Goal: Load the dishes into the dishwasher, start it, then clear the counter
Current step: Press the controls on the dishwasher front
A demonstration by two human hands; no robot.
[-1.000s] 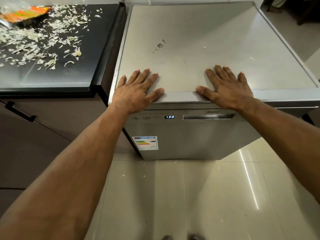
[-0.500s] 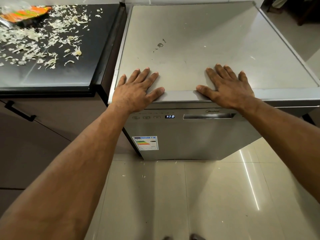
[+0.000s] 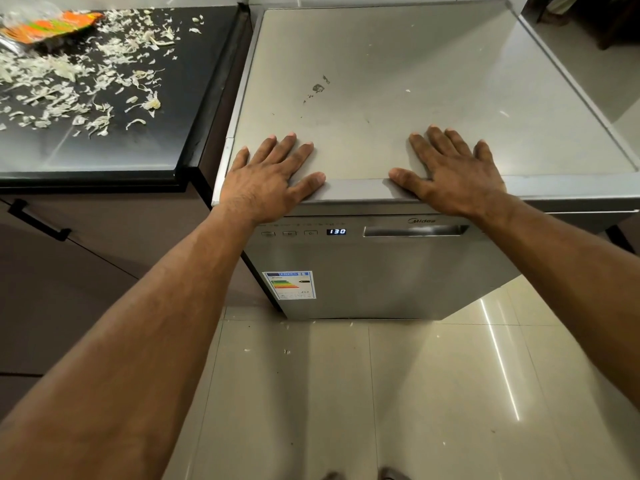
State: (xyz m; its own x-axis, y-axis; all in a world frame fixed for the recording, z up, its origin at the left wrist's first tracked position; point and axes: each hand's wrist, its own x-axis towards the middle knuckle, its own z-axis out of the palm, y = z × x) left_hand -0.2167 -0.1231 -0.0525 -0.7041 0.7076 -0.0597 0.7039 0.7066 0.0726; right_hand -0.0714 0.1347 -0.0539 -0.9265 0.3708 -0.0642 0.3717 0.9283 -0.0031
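Far left, an orange packet (image 3: pixel 45 27) is cut off at the frame edge on the black counter (image 3: pixel 145 147) amid scraps. Left hand (image 3: pixel 266 181) and right hand (image 3: pixel 453 174) lie flat, fingers spread, well apart on the dishwasher (image 3: pixel 381 98); door closed, contents hidden.

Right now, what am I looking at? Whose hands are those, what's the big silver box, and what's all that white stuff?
The camera sits on a person's head, looking down, so these are that person's own hands. The left hand and right hand lie flat on top of the silver box, a dishwasher with its door closed. Neither hand holds anything. Its little display glows "130". The white stuff is peelings scattered on the black counter, beside an orange packet. A few bits lie on the floor.
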